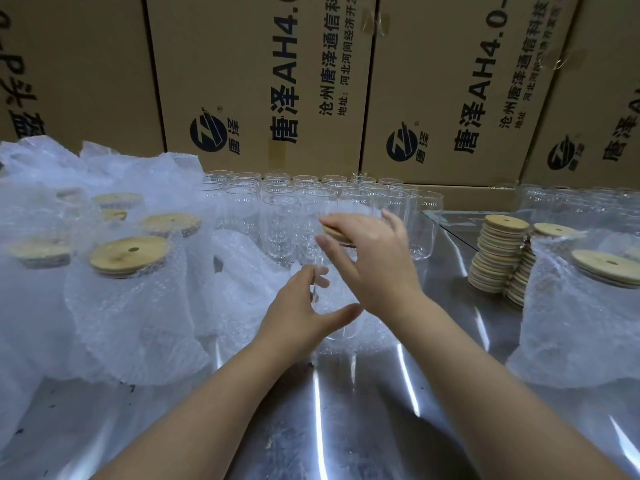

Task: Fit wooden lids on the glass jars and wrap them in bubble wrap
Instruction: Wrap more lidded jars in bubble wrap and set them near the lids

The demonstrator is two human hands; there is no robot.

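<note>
Forearms are stretching across the lower view, over the shiny metal table. Left hand is holding the glass jar upright at centre, base on or just above the table; cannot tell which. Left grip is wrapping the jar's lower body, thumb on the near side, fingers curled round the far side. Right hand is hovering over the jar's top; right grip is pinching the wooden lid by its rim, fingers spread along the edge. Lid is sitting at the jar's mouth, slightly tilted; seated or not, cannot tell. Behind the jar, empty jars are standing in close rows, mouths up. Left of the jar, loose bubble wrap is lying heaped, and further left wrapped jars are standing with lids on, the nearest lid showing a small hole. Right of the jar, well apart, spare lids are sitting in leaning stacks; just beyond them another wrapped jar is standing, lidded. Behind the jar rows, cardboard boxes with printed lettering are forming a wall.
</note>
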